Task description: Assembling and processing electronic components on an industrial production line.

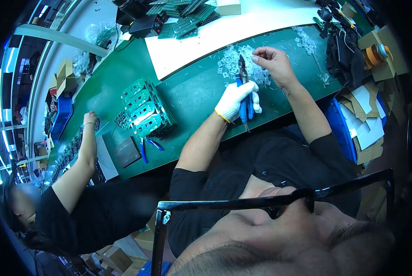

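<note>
**Inspector A:** Gripping a pair of blue-handled pliers (244, 87), the left hand (235, 101) wears a white glove and is closed around the handles. The dark jaws point away from the person, over the green counter (192, 92).

**Inspector B:** And the right hand (272, 62)?

**Inspector A:** Bare, fingers pinched together at the tip. Whether a piece sits between them is too small to tell. It hovers just beside the plier tips, above a scatter of small clear plastic parts (235, 64) lying on the counter where green surface meets a white sheet (242, 27).

**Inspector B:** Surroundings?

**Inspector A:** A stack of green circuit boards (144, 108) stands well to the left, with a second blue-handled tool (144, 151) lying near it. Another person's hand (90, 118) rests on the counter farther left. Cardboard pieces and a tape roll (376, 54) sit at the right edge.
</note>
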Tool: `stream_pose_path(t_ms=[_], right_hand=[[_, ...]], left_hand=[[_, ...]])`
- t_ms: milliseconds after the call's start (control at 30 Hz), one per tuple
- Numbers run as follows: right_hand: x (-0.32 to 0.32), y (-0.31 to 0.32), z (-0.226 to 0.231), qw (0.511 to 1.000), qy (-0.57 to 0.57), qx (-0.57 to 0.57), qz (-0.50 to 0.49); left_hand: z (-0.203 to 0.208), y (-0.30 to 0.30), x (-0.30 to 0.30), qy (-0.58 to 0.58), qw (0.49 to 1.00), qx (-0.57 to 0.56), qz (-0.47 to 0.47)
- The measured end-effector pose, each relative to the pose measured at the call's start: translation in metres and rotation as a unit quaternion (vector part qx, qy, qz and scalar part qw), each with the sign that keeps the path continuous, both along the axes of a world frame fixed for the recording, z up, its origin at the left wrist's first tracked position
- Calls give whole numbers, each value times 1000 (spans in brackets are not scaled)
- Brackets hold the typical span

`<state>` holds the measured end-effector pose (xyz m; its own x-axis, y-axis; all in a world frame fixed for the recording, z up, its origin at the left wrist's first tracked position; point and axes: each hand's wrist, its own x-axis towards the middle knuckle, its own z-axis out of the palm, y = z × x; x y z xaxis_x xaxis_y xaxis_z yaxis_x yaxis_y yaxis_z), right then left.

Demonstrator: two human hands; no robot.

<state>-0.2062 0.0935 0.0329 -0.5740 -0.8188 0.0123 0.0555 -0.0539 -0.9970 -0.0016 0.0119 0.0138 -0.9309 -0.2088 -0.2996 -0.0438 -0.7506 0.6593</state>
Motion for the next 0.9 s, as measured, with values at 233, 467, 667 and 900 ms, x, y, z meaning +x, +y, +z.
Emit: stream_pose_path(t_ms=[233, 467, 667, 900], right_hand=[[-13, 6, 1, 949, 300, 84, -45], [-129, 48, -24, 789, 544, 201, -205], [-164, 48, -27, 786, 531, 282, -146], [-134, 40, -34, 844, 482, 212, -100]], left_hand=[[-21, -13, -2, 117, 986, 120, 1], [-18, -9, -6, 111, 988, 105, -17], [-23, -12, -6, 98, 991, 87, -29], [-20, -13, -2, 89, 992, 88, -24]])
